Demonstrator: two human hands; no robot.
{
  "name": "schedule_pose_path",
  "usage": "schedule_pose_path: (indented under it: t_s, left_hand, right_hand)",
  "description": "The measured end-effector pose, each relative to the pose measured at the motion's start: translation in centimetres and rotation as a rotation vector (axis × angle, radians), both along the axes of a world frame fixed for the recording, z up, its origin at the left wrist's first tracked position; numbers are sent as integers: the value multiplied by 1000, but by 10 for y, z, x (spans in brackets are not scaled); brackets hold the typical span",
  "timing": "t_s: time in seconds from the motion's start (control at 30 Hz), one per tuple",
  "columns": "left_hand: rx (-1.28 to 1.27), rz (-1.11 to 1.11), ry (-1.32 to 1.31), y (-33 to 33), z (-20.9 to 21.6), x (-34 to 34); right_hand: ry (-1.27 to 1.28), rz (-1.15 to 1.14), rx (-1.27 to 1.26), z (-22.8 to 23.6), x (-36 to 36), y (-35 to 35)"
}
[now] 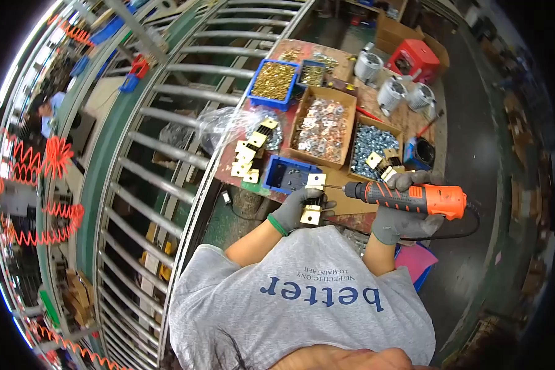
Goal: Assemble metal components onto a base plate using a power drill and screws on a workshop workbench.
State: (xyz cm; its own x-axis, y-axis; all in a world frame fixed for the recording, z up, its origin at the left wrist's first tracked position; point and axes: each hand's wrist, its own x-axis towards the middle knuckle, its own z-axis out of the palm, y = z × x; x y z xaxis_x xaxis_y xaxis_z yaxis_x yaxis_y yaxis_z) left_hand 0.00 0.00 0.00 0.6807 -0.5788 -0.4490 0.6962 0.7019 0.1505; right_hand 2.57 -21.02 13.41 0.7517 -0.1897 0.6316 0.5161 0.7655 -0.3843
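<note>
In a grey work glove with a green cuff, my left hand is closed round a small black part with brass-coloured end plates. My right hand, gloved too, grips an orange and black electric screwdriver lying sideways. Its thin bit points left and reaches the upper plate of the held part; whether the tip sits in a screw is too small to tell. Just beyond my left hand stands a blue tray with a few small dark pieces. More brass-plated parts lie to its left, others behind the screwdriver.
Past the hands, a cardboard box holds metal pieces, beside a box of bluish fasteners and a blue bin of brass screws. Grey metal cylinders and a red stool are farther back. A roller conveyor runs along the left.
</note>
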Motion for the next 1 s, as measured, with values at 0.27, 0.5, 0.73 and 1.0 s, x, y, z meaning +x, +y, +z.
schedule_pose_path:
  t_s: [0.27,0.5,0.73,1.0]
  left_hand:
    - [449,64,-326,39,11,-5]
    - [457,100,-366,48,-1,-7]
    - [516,105,-328,57,12,-6]
    - [616,62,-474,59,12,-3]
  right_hand:
    - [104,53,-72,0,14,60]
    - [103,34,-145,-2,17,74]
    - [178,15,-97,2,16,84]
    - [172,91,-138,3,17,95]
